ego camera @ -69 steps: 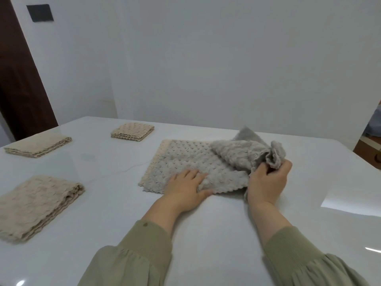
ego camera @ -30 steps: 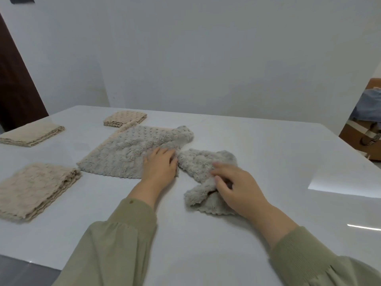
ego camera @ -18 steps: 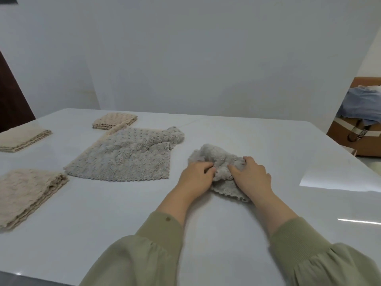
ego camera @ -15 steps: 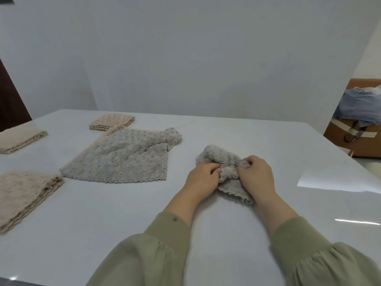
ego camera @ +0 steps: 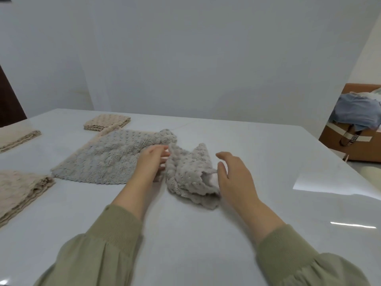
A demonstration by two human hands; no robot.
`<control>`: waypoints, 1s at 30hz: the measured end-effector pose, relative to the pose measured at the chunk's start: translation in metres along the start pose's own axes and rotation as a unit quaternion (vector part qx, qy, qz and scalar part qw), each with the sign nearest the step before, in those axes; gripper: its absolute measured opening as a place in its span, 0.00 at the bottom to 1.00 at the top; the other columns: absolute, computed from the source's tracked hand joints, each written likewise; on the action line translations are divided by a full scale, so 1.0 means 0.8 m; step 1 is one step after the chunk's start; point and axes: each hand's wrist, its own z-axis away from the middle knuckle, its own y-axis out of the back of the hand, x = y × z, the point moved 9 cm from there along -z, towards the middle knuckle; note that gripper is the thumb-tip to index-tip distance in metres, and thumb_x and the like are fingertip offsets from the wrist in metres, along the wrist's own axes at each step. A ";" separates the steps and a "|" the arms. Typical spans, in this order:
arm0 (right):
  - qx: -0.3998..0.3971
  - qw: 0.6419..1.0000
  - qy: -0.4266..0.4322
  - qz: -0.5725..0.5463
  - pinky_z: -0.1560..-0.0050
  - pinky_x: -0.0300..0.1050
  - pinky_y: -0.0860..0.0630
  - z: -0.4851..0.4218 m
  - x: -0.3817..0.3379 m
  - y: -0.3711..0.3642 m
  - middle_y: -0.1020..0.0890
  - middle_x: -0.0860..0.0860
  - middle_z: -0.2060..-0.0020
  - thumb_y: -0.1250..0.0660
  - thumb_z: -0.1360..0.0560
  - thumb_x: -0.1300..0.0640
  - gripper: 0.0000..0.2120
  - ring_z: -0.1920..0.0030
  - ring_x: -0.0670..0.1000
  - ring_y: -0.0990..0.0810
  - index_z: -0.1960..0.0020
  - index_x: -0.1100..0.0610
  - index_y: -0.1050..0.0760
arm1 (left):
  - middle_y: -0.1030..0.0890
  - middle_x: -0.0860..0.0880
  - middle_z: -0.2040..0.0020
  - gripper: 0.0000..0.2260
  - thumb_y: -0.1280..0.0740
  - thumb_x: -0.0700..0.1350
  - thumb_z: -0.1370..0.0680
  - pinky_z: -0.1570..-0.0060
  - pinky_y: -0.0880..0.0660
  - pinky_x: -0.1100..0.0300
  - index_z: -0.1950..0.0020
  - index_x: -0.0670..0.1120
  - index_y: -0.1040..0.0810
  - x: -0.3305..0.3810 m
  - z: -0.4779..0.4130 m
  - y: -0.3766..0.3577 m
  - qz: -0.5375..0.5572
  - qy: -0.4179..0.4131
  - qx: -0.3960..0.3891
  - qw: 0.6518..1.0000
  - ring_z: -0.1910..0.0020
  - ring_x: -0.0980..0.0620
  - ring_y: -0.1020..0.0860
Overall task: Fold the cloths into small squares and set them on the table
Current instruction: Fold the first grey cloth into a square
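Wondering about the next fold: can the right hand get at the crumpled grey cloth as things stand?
Probably yes: the open right hand is right beside the crumpled grey cloth, nothing between them.

No legible text, label, brand, number or sign on anything here.

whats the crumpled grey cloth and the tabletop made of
Crumpled grey cloth: looks like plush microfibre or coral fleece, matte, with a raised bobble texture and a scalloped hem. Table: a hard, glossy white top, perhaps stone, glass or laminate; it shows sharp bright reflections.
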 end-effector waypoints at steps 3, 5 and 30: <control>-0.124 0.990 -0.048 0.038 0.36 0.48 0.35 0.002 0.023 -0.039 0.24 0.53 0.38 0.44 0.20 0.47 0.21 0.36 0.54 0.29 0.31 0.54 0.34 | 0.20 0.50 0.55 0.10 0.34 0.48 0.23 0.59 0.23 0.58 0.43 0.49 0.24 -0.007 0.003 -0.023 -0.126 0.005 -0.048 0.991 0.62 0.52 0.21; -0.156 0.985 -0.075 0.011 0.37 0.50 0.32 0.004 0.028 -0.053 0.23 0.54 0.39 0.43 0.22 0.43 0.23 0.38 0.54 0.27 0.31 0.53 0.33 | 0.20 0.47 0.50 0.13 0.31 0.46 0.25 0.49 0.23 0.52 0.41 0.49 0.25 -0.010 0.002 -0.033 -0.157 -0.009 -0.071 0.985 0.55 0.48 0.19; 0.195 0.948 -0.248 -0.024 0.42 0.50 0.32 -0.002 0.099 0.046 0.25 0.54 0.43 0.39 0.28 0.66 0.17 0.43 0.55 0.29 0.40 0.58 0.30 | 0.33 0.48 0.36 0.26 0.34 0.35 0.27 0.41 0.32 0.59 0.30 0.49 0.34 0.042 0.018 -0.018 -0.277 -0.249 0.126 0.919 0.40 0.50 0.31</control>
